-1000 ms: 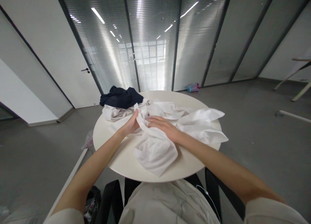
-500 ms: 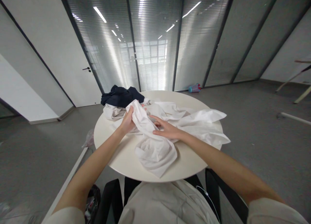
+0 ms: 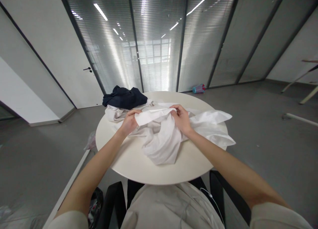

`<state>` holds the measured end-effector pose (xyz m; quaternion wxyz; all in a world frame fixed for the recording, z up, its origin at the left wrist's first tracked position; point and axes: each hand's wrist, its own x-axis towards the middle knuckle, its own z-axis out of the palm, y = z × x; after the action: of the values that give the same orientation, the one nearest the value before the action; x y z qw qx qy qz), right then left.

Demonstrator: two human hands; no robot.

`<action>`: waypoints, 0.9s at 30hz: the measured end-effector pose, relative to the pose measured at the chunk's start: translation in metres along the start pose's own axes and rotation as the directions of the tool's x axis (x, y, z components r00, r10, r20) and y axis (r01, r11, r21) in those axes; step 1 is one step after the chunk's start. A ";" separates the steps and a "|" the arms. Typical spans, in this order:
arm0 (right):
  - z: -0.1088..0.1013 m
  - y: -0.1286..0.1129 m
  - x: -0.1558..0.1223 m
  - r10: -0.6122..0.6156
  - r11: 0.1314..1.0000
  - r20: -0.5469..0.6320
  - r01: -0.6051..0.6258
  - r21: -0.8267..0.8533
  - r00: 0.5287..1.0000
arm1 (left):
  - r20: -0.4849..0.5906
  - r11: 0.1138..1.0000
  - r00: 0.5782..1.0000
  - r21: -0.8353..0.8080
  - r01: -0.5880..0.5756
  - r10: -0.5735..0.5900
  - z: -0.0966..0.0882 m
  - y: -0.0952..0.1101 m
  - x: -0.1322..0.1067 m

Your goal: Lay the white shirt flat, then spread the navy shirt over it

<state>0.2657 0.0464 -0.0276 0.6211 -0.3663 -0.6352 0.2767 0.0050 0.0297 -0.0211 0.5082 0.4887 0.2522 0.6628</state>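
Observation:
A crumpled white garment (image 3: 162,143) lies over the middle of a round table, its loose folds hanging toward me and spreading to the right. Its exact kind is hard to make out. My left hand (image 3: 130,122) is closed on one end of a raised strip of its edge. At the other end of that strip, my right hand (image 3: 181,118) pinches the fabric between thumb and fingers. The strip is drawn fairly straight between both hands, just above the table.
The pale round table (image 3: 191,162) stands in front of my lap. A dark navy cloth (image 3: 124,97) rests on more light cloth at its back left. On the floor are a blue and red object (image 3: 198,88) by the glass wall and a plastic bag (image 3: 90,141) at left.
My right hand has moved up and right and now grips the garment's edge. The upright fold at my left hand has become a stretched strip, and the near folds have drawn back from me.

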 end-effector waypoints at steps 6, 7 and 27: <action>-0.002 -0.001 0.000 -0.035 0.999 -0.089 0.035 0.005 0.995 | 0.172 1.000 0.985 0.025 0.017 -0.021 0.004 0.004 -0.006; -0.002 0.000 0.000 -0.040 0.999 -0.094 0.042 0.020 0.995 | 0.183 0.999 0.983 0.031 0.013 -0.018 0.004 0.004 -0.006; -0.001 0.002 0.002 -0.054 0.990 -0.089 0.065 0.124 0.995 | 0.083 0.994 0.991 0.022 0.103 -0.105 -0.001 -0.003 -0.001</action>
<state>0.2666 0.0495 -0.0277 0.6777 -0.3187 -0.5998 0.2819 0.0054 0.0303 -0.0248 0.5479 0.5067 0.2615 0.6121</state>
